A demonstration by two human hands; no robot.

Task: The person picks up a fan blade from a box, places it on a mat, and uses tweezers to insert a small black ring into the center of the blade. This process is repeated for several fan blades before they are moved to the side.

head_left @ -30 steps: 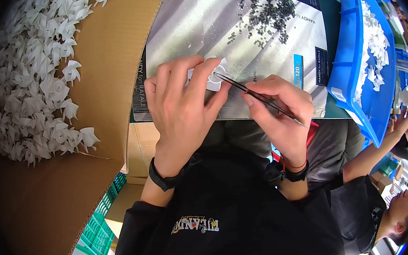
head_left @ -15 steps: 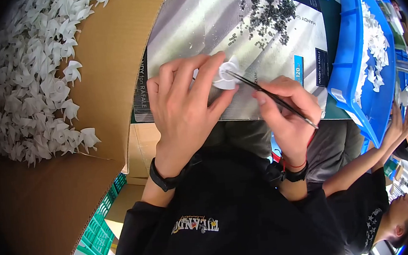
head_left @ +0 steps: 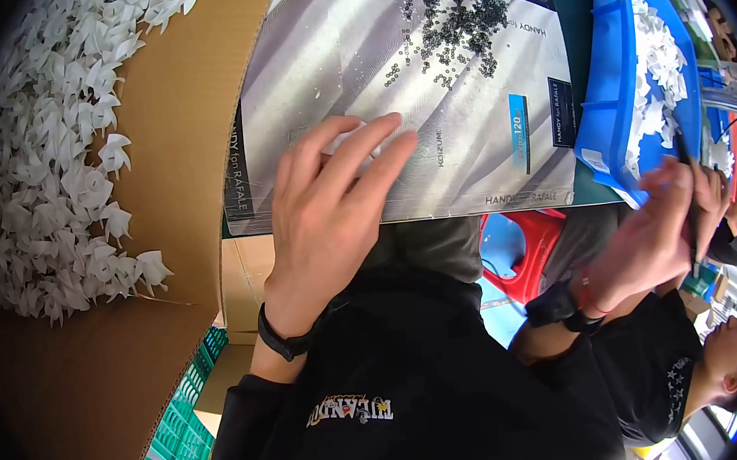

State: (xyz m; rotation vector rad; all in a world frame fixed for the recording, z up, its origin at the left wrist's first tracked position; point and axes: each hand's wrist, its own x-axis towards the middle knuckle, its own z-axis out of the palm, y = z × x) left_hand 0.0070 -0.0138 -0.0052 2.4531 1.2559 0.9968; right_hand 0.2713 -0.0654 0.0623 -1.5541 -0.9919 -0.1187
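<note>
My left hand [head_left: 322, 203] is held over the near left part of a printed cardboard sheet [head_left: 311, 77], its fingers bent a little and apart. Its palm side is hidden, and I make out no part in its fingers. At the right, my right hand [head_left: 650, 236] grips dark tweezers [head_left: 690, 202], which stand nearly upright and are slightly blurred. That hand is just in front of a blue bin [head_left: 605, 78] with small white finned parts [head_left: 657, 73] in it. Small black rings [head_left: 465, 29] lie scattered on the far part of the sheet.
On the left stands a large cardboard box [head_left: 174, 115] full of white finned parts [head_left: 56, 170]. A green crate [head_left: 181, 443] is below it. A red stool [head_left: 524, 256] shows past the table edge. A co-worker [head_left: 679, 369] is close by at the right, hands near the blue bin.
My right hand has swung right with the tweezers, from the sheet to the blue bin. The white finned part between my hands is gone from view. My left fingers have loosened.
</note>
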